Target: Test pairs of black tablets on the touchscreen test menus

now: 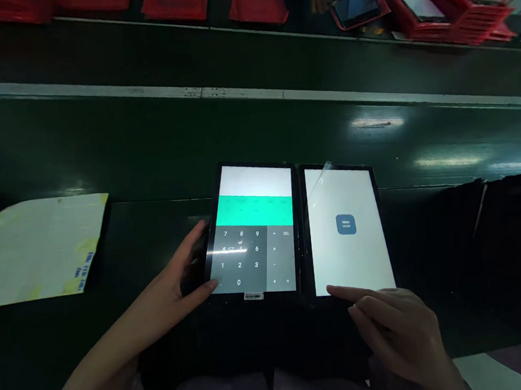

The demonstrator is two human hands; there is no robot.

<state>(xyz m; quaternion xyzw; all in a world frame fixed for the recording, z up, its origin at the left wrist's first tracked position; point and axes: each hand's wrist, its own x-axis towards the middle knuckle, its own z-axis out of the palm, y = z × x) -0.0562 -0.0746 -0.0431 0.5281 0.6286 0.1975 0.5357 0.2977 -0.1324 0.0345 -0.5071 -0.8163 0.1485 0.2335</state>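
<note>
On the green table (255, 129), two tablets are lying side by side, and our left hand (179, 279) is steadying the left tablet (258, 249) by its outer edge, thumb over the lower corner, grip spread loosely. Our right hand (397, 322) is pointing its index finger at the right tablet's (350, 248) lower corner; its grip is pinching nothing we can see. Both are probably handling as light, rigid slabs, their glass slippery and fragile, so the side edges are offering the safest hold. Across from us, red sleeves (458, 14) are sitting stacked, some showing pale contents we cannot identify.
</note>
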